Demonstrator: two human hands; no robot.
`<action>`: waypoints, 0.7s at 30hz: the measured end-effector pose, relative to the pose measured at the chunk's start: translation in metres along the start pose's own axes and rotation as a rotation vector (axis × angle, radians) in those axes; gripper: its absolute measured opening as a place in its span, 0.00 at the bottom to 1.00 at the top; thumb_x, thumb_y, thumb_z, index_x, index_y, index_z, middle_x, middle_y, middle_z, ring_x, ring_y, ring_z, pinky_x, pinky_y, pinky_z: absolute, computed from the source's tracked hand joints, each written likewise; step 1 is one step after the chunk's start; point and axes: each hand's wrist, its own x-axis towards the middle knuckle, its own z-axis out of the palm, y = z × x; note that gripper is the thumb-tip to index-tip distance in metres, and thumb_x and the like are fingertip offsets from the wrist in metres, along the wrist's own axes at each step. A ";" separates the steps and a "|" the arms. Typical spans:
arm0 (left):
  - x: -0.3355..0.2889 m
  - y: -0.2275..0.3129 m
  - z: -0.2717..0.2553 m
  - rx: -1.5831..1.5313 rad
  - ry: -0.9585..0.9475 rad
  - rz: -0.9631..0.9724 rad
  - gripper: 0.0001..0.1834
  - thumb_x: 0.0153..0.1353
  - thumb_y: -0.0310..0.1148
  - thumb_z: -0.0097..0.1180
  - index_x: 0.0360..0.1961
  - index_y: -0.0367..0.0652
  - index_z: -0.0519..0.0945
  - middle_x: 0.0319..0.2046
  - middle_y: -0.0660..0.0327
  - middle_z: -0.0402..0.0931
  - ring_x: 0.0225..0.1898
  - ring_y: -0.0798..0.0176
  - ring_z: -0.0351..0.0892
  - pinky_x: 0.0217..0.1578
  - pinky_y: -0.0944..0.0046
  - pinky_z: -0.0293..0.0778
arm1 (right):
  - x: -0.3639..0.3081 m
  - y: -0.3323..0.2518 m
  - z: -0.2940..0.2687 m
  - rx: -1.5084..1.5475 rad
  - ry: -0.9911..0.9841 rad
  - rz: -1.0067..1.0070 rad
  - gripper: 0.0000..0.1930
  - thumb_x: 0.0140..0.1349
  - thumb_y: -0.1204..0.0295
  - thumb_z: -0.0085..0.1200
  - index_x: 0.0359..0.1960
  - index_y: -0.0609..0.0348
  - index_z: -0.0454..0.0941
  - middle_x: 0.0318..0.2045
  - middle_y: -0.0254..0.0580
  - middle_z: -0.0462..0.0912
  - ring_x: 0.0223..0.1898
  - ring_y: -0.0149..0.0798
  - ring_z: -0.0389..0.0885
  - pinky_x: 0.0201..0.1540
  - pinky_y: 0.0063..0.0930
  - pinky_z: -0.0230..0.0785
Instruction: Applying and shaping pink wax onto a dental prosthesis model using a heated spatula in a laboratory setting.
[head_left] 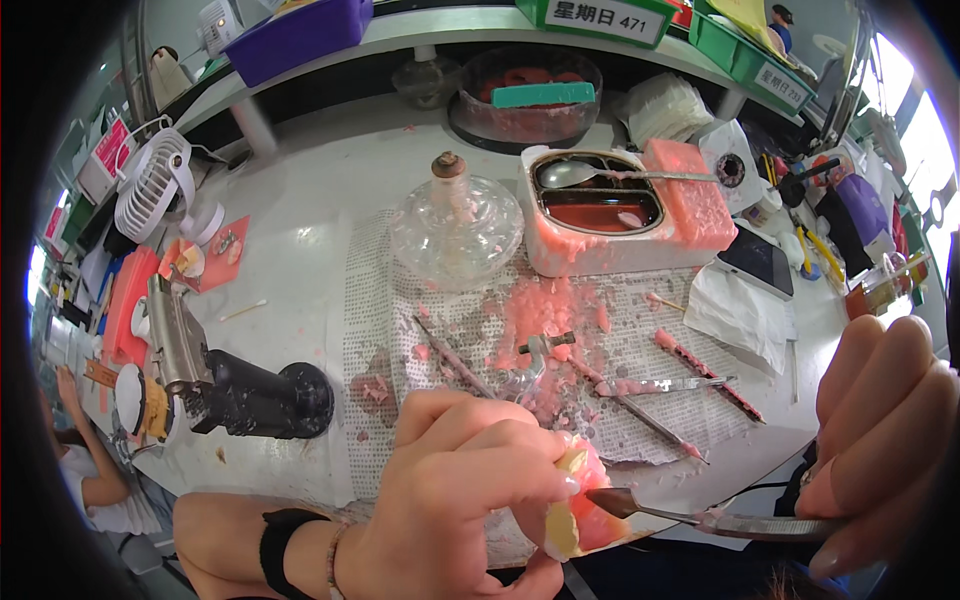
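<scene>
Near the front edge, my left hand [460, 480] is closed around a pale yellow dental cast [562, 530] coated with pink wax [600, 530]. Part of the cast is hidden behind the fingers. My right hand [880, 430], at the right edge, grips the handle of a wax knife [750, 524]. Its dark pointed blade meets the pink wax, brown in colour there. Just beyond the left hand, wax-smeared carving tools [640, 412] lie on newspaper [370, 330], beside a small metal piece with a crossbar [545, 345].
A glass spirit lamp [455, 240] stands behind the newspaper. Right of it sits a wax-crusted pot [580, 258] with a spoon [568, 175] across it. A black and silver torch [265, 395] and a white fan [155, 185] are at left. A phone [757, 260] lies at right.
</scene>
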 end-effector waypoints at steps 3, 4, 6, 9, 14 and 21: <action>0.017 -0.008 0.007 -0.088 0.018 0.422 0.28 0.33 0.21 0.65 0.39 0.38 0.68 0.25 0.58 0.74 0.25 0.63 0.73 0.34 0.68 0.69 | 0.004 -0.014 0.000 -0.048 -0.050 -0.038 0.09 0.61 0.65 0.55 0.23 0.50 0.74 0.24 0.29 0.74 0.25 0.25 0.65 0.27 0.19 0.55; 0.021 0.008 0.003 0.002 -0.029 0.362 0.29 0.34 0.20 0.65 0.40 0.38 0.67 0.29 0.57 0.73 0.28 0.64 0.73 0.36 0.67 0.69 | 0.007 -0.012 0.001 -0.045 -0.052 -0.063 0.09 0.61 0.65 0.55 0.24 0.51 0.74 0.24 0.30 0.74 0.25 0.25 0.65 0.27 0.19 0.55; 0.018 0.015 -0.002 0.091 -0.070 0.303 0.30 0.34 0.20 0.64 0.42 0.38 0.65 0.32 0.57 0.72 0.30 0.64 0.73 0.38 0.67 0.69 | 0.011 -0.008 0.004 -0.028 -0.034 -0.108 0.09 0.62 0.65 0.54 0.26 0.52 0.74 0.25 0.32 0.74 0.25 0.26 0.65 0.27 0.19 0.55; 0.003 0.010 0.000 0.063 -0.114 0.046 0.28 0.33 0.27 0.65 0.41 0.43 0.70 0.37 0.60 0.73 0.43 0.58 0.71 0.46 0.61 0.61 | 0.012 -0.001 0.006 0.001 0.088 -0.180 0.09 0.62 0.65 0.53 0.28 0.55 0.73 0.26 0.34 0.73 0.26 0.26 0.66 0.28 0.19 0.55; 0.002 0.009 0.010 -0.024 0.011 0.120 0.36 0.36 0.18 0.61 0.48 0.38 0.58 0.42 0.57 0.61 0.42 0.66 0.67 0.46 0.66 0.66 | 0.008 0.052 0.013 0.031 0.731 -0.299 0.09 0.64 0.65 0.50 0.33 0.58 0.71 0.27 0.38 0.72 0.27 0.26 0.66 0.28 0.20 0.56; -0.001 0.025 0.014 -0.156 0.050 -0.022 0.37 0.35 0.18 0.64 0.47 0.40 0.57 0.42 0.55 0.63 0.42 0.64 0.68 0.45 0.66 0.67 | -0.029 0.138 -0.002 -0.365 1.027 0.067 0.11 0.68 0.68 0.43 0.32 0.62 0.72 0.25 0.37 0.74 0.26 0.31 0.69 0.29 0.22 0.61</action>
